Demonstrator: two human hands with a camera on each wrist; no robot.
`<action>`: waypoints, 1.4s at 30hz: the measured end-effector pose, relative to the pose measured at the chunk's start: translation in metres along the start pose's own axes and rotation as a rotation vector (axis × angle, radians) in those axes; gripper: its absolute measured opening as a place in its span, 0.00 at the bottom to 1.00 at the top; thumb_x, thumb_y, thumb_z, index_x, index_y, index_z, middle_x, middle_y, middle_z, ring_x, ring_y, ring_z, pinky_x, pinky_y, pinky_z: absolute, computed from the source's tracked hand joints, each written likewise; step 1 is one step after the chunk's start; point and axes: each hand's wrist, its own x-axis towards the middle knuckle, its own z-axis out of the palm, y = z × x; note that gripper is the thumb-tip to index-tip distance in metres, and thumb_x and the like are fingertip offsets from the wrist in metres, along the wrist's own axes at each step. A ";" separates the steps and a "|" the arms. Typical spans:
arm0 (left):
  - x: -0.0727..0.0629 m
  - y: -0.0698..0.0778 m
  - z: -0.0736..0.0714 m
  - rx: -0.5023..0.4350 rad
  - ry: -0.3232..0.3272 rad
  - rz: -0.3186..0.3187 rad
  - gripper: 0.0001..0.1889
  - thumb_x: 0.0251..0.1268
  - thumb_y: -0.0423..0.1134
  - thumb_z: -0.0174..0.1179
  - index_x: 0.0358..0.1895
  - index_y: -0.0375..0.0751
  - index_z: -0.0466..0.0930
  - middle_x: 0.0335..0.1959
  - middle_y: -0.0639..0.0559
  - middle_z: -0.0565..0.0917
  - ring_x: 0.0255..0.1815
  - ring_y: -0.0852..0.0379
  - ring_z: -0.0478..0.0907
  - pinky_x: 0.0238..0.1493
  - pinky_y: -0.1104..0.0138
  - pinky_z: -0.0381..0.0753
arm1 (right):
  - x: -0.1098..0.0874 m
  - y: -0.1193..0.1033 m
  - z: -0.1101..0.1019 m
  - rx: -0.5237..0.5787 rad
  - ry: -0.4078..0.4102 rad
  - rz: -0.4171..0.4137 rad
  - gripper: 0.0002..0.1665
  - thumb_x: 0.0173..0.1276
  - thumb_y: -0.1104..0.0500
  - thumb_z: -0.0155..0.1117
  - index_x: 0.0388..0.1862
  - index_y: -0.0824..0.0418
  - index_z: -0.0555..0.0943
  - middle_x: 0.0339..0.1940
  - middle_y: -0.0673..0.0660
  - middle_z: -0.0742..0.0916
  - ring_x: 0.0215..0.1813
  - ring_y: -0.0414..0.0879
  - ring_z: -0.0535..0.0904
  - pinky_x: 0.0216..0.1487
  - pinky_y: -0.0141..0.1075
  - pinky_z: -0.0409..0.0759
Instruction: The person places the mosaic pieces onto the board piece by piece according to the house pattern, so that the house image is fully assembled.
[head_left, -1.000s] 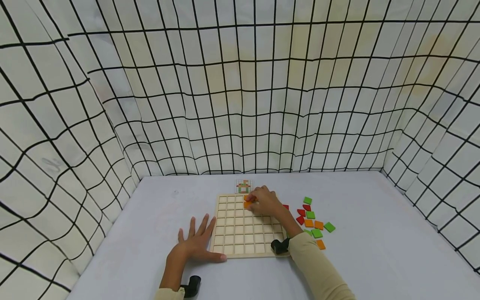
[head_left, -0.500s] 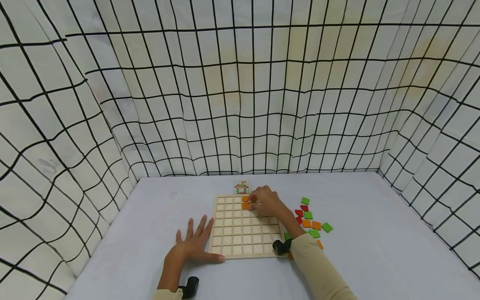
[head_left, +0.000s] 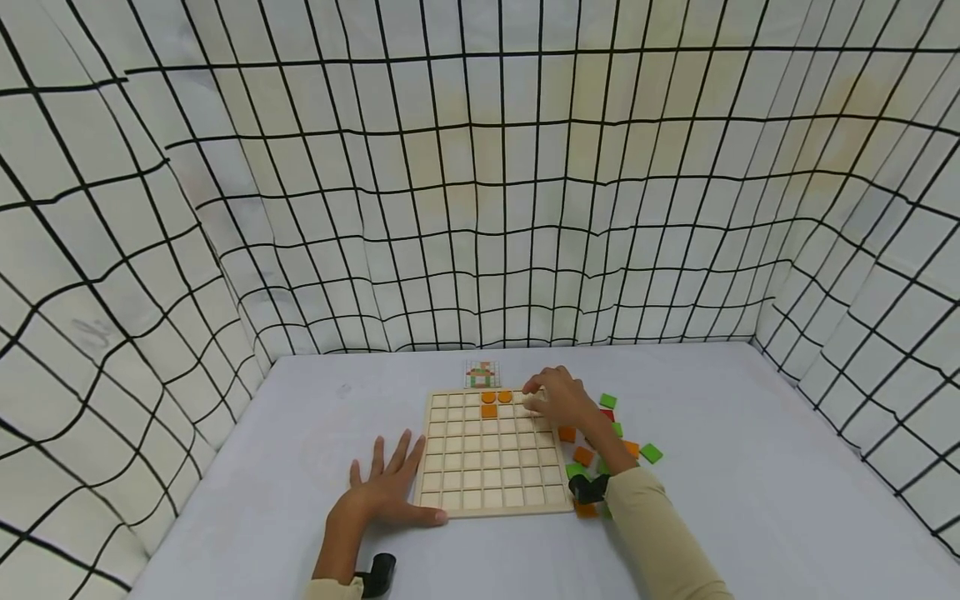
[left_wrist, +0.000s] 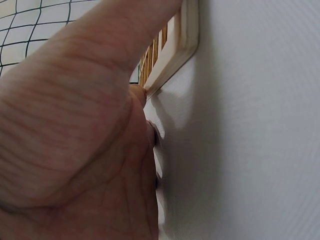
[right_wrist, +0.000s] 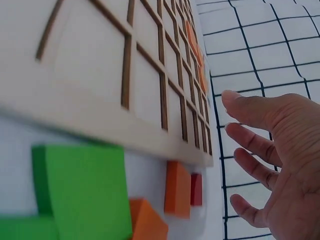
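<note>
A pale wooden grid board (head_left: 472, 464) lies on the table. In its far rows sit two rounded orange pieces (head_left: 505, 397) side by side, with a square orange tile (head_left: 489, 411) just below the left one. My left hand (head_left: 386, 496) rests on the table with fingers spread at the board's left edge; its thumb lies along the near left corner. In the right wrist view, my right hand (right_wrist: 282, 155) has loosely bent fingers and nothing between them. The head view places it over the board's far right corner.
Right of the board lie loose green tiles (head_left: 651, 453), orange tiles (head_left: 583, 456) and a red piece (head_left: 607, 413), some hidden by my right arm. A small patterned card (head_left: 482, 374) lies behind the board. Netting over white cloth (head_left: 495, 208) surrounds the table.
My right hand has let go of the second rounded orange piece, which now sits in the far row, and has moved right. My left hand stays in place.
</note>
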 end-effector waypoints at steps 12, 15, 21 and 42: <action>-0.001 0.001 -0.001 0.002 0.006 0.006 0.68 0.35 0.72 0.71 0.79 0.47 0.45 0.81 0.42 0.39 0.78 0.30 0.26 0.67 0.28 0.28 | -0.021 0.031 -0.018 0.024 0.024 0.033 0.10 0.68 0.53 0.65 0.46 0.55 0.85 0.45 0.53 0.84 0.57 0.55 0.71 0.56 0.64 0.68; -0.001 0.002 -0.002 0.005 0.004 0.006 0.67 0.36 0.72 0.71 0.79 0.47 0.45 0.81 0.42 0.39 0.78 0.30 0.25 0.67 0.28 0.28 | -0.024 0.037 -0.021 0.011 0.019 0.048 0.09 0.69 0.54 0.65 0.45 0.54 0.85 0.45 0.53 0.84 0.57 0.55 0.72 0.55 0.64 0.69; -0.003 0.003 -0.005 0.003 0.004 0.019 0.67 0.37 0.72 0.70 0.79 0.47 0.44 0.81 0.42 0.38 0.78 0.30 0.25 0.67 0.28 0.28 | -0.028 0.045 -0.024 0.021 -0.028 0.057 0.09 0.69 0.53 0.65 0.44 0.55 0.85 0.43 0.52 0.84 0.54 0.55 0.73 0.53 0.64 0.70; -0.002 0.001 -0.001 0.013 0.009 0.019 0.67 0.37 0.73 0.70 0.79 0.47 0.44 0.81 0.42 0.38 0.78 0.30 0.25 0.67 0.28 0.28 | -0.026 0.045 -0.021 -0.068 -0.127 0.109 0.09 0.63 0.49 0.71 0.41 0.45 0.85 0.30 0.46 0.83 0.35 0.42 0.73 0.43 0.49 0.70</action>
